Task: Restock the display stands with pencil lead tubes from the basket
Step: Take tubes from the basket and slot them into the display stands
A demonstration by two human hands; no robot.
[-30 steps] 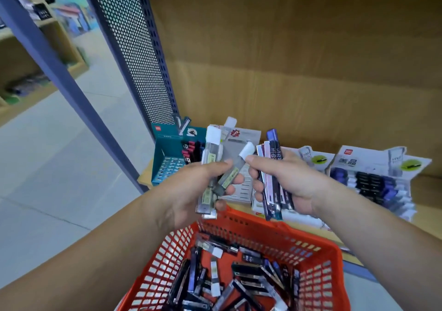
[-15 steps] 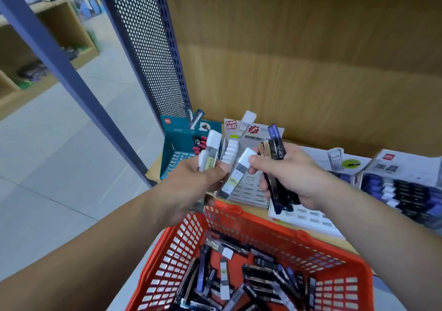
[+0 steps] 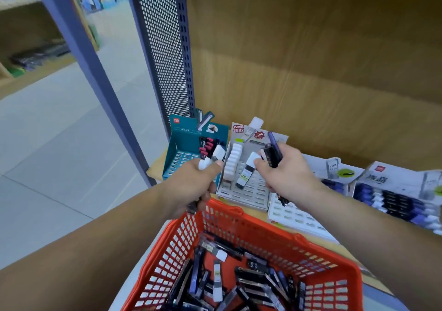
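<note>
Wood-grain panelling (image 3: 311, 59) backs the shelf; at far left I see a perforated metal upright (image 3: 162, 47). Next, a teal card stand (image 3: 184, 148) with slotted rows. My left hand (image 3: 191, 186) is curled tight around several white-capped lead tubes (image 3: 216, 155). Beside it stands a white slotted stand (image 3: 251, 191). My right hand (image 3: 284, 172) pinches one white-capped tube (image 3: 246, 172) over that stand while clasping dark tubes (image 3: 272, 152). Below, an orange lattice basket (image 3: 239, 222) holds loose tubes (image 3: 239, 282).
</note>
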